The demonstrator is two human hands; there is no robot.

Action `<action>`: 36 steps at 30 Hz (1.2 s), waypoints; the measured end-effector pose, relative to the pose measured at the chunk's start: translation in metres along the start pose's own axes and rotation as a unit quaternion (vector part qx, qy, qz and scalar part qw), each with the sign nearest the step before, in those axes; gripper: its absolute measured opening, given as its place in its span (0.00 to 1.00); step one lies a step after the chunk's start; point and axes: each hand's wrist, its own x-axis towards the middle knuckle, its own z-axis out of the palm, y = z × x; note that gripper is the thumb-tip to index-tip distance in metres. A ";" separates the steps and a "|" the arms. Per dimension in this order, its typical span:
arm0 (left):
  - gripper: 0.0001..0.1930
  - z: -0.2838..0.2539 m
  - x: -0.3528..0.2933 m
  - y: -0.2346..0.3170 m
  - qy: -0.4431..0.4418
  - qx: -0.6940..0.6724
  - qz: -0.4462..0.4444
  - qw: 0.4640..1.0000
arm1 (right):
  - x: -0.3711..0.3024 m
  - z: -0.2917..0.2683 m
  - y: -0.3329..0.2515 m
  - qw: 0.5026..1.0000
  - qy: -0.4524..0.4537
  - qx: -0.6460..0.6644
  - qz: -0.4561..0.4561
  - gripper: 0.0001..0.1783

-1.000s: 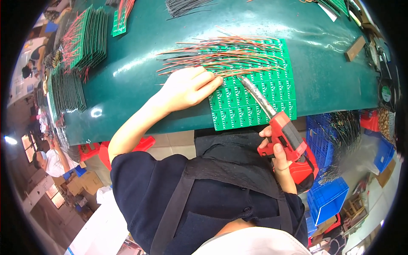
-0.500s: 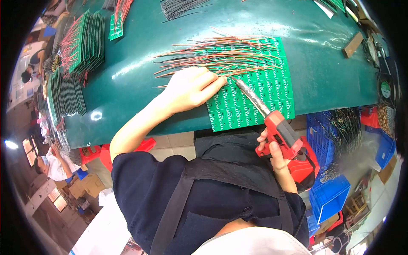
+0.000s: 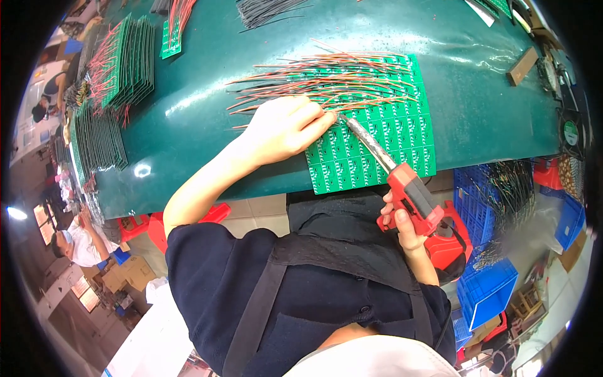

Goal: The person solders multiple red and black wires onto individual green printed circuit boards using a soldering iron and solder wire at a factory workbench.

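Observation:
A panel of small green circuit boards (image 3: 370, 157) lies on the table near its front edge. Rows of thin red, orange and black wires (image 3: 326, 85) cover its far part and stick out past its left side. My left hand (image 3: 286, 129) rests over the panel's left edge, thumb and fingertips pinched on a wire whose end they mostly hide. Wrapped round the handle of a red soldering gun (image 3: 411, 195) is my right hand (image 3: 408, 229), low at the front. The gun's metal barrel slants up and left, its tip on the panel right beside my left fingertips.
Stacked green boards with wires (image 3: 129, 63) stand at the left. Behind lie a bundle of grey wires (image 3: 270, 12) and a small board with red wires (image 3: 171, 44). A wooden block (image 3: 522, 66) sits at the right. Blue crates (image 3: 487, 289) and red stools (image 3: 449, 242) stand below the table.
The soldering gun has shifted very slightly left, its tip staying by my left fingertips. My left hand keeps its pinch, almost in the same place.

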 end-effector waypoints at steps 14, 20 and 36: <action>0.13 0.000 -0.002 0.003 -0.009 -0.023 -0.039 0.999 | 0.002 -0.002 -0.006 0.997 0.013 0.046 -0.061 0.26; 0.16 -0.005 -0.001 0.009 0.036 -0.059 -0.029 0.997 | 0.002 -0.007 -0.002 0.996 0.022 0.056 -0.060 0.26; 0.17 0.007 0.015 0.005 -0.026 -0.033 -0.023 0.999 | -0.002 -0.010 0.002 0.999 0.021 0.039 -0.026 0.23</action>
